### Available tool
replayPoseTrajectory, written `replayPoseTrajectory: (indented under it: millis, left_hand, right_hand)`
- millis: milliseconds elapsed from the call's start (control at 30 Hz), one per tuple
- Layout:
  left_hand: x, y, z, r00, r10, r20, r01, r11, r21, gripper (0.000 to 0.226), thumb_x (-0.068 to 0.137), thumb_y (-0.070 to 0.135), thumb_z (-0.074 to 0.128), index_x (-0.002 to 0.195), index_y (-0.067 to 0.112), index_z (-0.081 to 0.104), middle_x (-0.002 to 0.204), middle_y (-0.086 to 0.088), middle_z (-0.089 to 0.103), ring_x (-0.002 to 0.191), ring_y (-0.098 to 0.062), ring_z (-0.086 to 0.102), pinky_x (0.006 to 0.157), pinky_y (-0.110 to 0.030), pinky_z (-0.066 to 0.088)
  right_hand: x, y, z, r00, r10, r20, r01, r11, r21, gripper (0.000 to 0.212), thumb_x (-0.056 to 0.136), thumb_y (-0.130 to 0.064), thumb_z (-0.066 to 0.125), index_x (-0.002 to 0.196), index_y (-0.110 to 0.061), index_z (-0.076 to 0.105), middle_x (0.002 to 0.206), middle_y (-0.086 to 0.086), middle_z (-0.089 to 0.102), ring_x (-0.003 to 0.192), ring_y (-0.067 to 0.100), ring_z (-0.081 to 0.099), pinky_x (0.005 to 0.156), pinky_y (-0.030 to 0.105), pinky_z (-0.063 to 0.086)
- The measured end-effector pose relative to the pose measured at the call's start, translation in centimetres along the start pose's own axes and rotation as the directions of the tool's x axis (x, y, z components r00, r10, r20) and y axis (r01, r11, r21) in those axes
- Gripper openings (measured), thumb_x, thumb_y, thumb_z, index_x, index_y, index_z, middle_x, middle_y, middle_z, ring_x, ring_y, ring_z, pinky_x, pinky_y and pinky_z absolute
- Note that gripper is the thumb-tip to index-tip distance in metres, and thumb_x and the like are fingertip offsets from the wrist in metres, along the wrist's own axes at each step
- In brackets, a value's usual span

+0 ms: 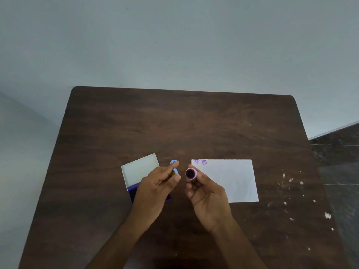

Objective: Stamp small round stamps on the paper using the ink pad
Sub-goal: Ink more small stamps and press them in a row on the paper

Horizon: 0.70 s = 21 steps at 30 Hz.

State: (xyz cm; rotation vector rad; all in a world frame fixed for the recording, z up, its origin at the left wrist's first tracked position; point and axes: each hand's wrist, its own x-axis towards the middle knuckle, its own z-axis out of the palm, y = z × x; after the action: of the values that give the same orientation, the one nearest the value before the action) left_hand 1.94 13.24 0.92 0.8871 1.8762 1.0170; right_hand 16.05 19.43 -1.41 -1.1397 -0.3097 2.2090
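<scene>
Pink stamp [191, 173] at centre frame, inked face tilted up, pinched in the right hand [206, 195]; left hand [158, 183] closed on a blue stamp [174, 167] over the ink pad [139, 171]. Best flip it flat and press squarely on the paper [227, 181], beside the prints [200, 161] on the tabletop [174, 123].

Pink stamp [191, 173] tilted up; paper [229, 181] bears two, maybe three, prints; ink pad [139, 169] open.

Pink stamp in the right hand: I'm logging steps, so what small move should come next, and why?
Probably carry the pink stamp right and press it beside the two purple prints on the paper. Its face looks dark, likely inked, the right hand holds it beside the sheet, and most of the sheet is blank.
</scene>
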Motion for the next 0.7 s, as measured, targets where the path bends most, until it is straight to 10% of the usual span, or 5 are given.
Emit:
replayPoseTrajectory:
  millis: [200, 467, 700]
  left_hand:
    - [-0.1, 1.3, -1.0, 0.996, 0.058, 0.067, -0.080, 0.909, 0.410, 0.046, 0.097, 0.028, 0.052, 0.141, 0.018, 0.045, 0.133, -0.003, 0.056, 0.117, -0.010, 0.052, 0.096, -0.008, 0.029]
    - [-0.4, 1.0, -1.2, 0.994, -0.024, 0.102, -0.009, 0.951, 0.308, 0.038, 0.094, 0.018, 0.056, 0.127, -0.001, 0.053, 0.129, -0.019, 0.057, 0.094, -0.007, 0.050, 0.069, 0.011, 0.024]
    - [0.0, -0.4, -1.1, 0.991, -0.084, 0.106, 0.055, 0.967, 0.250, 0.042, 0.095, 0.020, 0.055, 0.134, 0.005, 0.050, 0.137, -0.012, 0.053, 0.122, -0.022, 0.051, 0.092, -0.007, 0.030]
  right_hand:
    - [-0.5, 0.4, 1.5, 0.984, -0.176, 0.037, 0.178, 0.932, -0.316, 0.026, 0.085, -0.024, 0.069, 0.107, -0.012, 0.074, 0.099, 0.015, 0.075, 0.078, 0.025, 0.068, 0.067, 0.031, 0.057]
    - [-1.1, 0.8, 2.7, 0.924, -0.375, 0.080, 0.354, 0.754, -0.553, 0.023, 0.072, -0.037, 0.075, 0.095, -0.034, 0.078, 0.094, -0.003, 0.078, 0.085, 0.024, 0.074, 0.067, 0.023, 0.058]
    - [-0.9, 0.6, 2.6, 0.894, -0.424, 0.143, 0.385, 0.564, -0.731, 0.014, 0.079, -0.034, 0.070, 0.091, -0.039, 0.074, 0.082, -0.015, 0.077, 0.077, 0.013, 0.072, 0.064, 0.016, 0.055]
